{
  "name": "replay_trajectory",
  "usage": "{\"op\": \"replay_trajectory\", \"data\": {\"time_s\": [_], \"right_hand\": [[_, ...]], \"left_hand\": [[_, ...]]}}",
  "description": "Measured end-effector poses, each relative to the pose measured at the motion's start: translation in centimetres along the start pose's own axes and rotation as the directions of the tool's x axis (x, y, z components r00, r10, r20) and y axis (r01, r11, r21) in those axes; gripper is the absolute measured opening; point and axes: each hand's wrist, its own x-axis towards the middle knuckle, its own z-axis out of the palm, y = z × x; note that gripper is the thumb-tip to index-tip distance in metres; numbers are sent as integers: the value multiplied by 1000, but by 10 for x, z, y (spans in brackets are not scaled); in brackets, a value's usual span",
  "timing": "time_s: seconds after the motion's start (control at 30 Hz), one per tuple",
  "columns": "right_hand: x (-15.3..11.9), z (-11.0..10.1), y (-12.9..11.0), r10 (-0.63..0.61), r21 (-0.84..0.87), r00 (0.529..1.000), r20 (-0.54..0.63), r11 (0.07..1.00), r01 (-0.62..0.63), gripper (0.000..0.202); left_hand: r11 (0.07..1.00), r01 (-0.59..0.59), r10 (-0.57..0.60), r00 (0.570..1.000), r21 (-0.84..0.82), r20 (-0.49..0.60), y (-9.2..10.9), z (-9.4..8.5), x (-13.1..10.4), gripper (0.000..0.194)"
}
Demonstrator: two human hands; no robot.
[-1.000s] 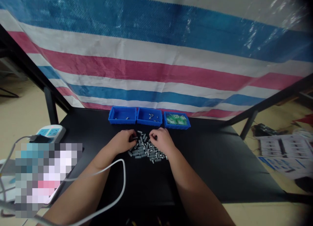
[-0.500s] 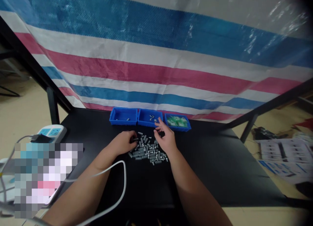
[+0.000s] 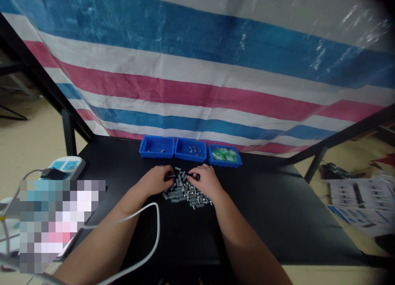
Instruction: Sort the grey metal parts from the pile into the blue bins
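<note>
A pile of small grey cylinders and shiny metal pieces (image 3: 182, 192) lies on the black table (image 3: 262, 211). At its upper left edge, my left hand (image 3: 156, 179) is closed, with one small grey cylinder (image 3: 171, 176) sticking out between thumb and fingers. My right hand (image 3: 206, 179) reaches over the pile's upper right side, thumb and fingertips drawn together in a pinch low among the pieces. Whatever sits between those fingertips is too small to make out. Just beyond the hands stands the middle blue bin (image 3: 190, 156), holding several small metal pieces.
A left blue bin (image 3: 156, 155) holds a few small pieces; a right blue bin (image 3: 226, 163) holds green-and-clear packets. A white cable (image 3: 158, 227) loops over my left forearm. At left are a power strip (image 3: 69, 166) and a blurred-out object (image 3: 58, 219). Striped sheeting (image 3: 197, 87) closes the back.
My right hand has come down from the front of the middle bin to the pile, its spread fingers now pinched together. My left hand stays where it was, still holding the grey cylinder.
</note>
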Motion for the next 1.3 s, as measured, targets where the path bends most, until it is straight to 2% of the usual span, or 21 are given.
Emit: {"op": "replay_trajectory", "data": {"time_s": [0.23, 0.43, 0.5, 0.57, 0.63, 0.73, 0.8, 0.83, 0.87, 0.97, 1.07, 1.17, 1.3], "right_hand": [[2, 1, 0, 79, -61, 996, -28, 995, -81, 15], [1, 4, 8, 158, 146, 987, 0, 977, -156, 11], [0, 5, 8, 129, 178, 991, -39, 977, -121, 10], [0, 4, 6, 80, 183, 985, -150, 982, -52, 10], [0, 2, 2, 67, 208, 951, -303, 978, -3, 8], [2, -3, -3, 121, 272, 848, -515, 962, 28, 10], [3, -3, -3, 141, 292, 789, -598, 955, 50, 15], [4, -3, -2, 139, 298, 777, -614, 953, 64, 19], [5, -2, 0, 132, 308, 782, -609, 948, 80, 24], [5, 1, 6, 117, 372, 849, -515, 923, 98, 37], [3, 0, 9, 125, 375, 875, -468, 925, 68, 27], [0, -5, 8, 83, 289, 894, -440, 956, 54, 15], [-3, -14, 5, -53, 182, 971, -232, 978, 97, 14]], "left_hand": [[1000, -2, 2, 1000, 1, -2, 1, 1, 0, 24], [1000, -3, 3, 1000, 10, 7, 3, 0, 0, 26], [1000, -6, 6, 1000, 12, 7, 2, 0, 0, 27], [1000, -9, 8, 1000, 15, 5, 2, 1, 0, 27], [1000, -8, 8, 1000, 20, 2, 2, 1, 0, 26], [1000, -7, 7, 1000, 25, -4, 2, 1, 1, 26], [1000, -5, 5, 1000, 30, -4, 2, 1, 1, 27], [999, -6, 6, 1000, 33, -4, 2, 1, 0, 27], [999, -5, 5, 1000, 36, -4, 2, 1, 0, 27], [999, -6, 6, 1000, 32, 0, 3, 1, 0, 26], [999, -5, 6, 1000, 34, -6, 3, 1, 0, 25], [999, -8, 9, 1000, 33, -10, 2, 1, 0, 24], [1000, -2, 2, 1000, 24, 2, 2, 1, 1, 25]]}}
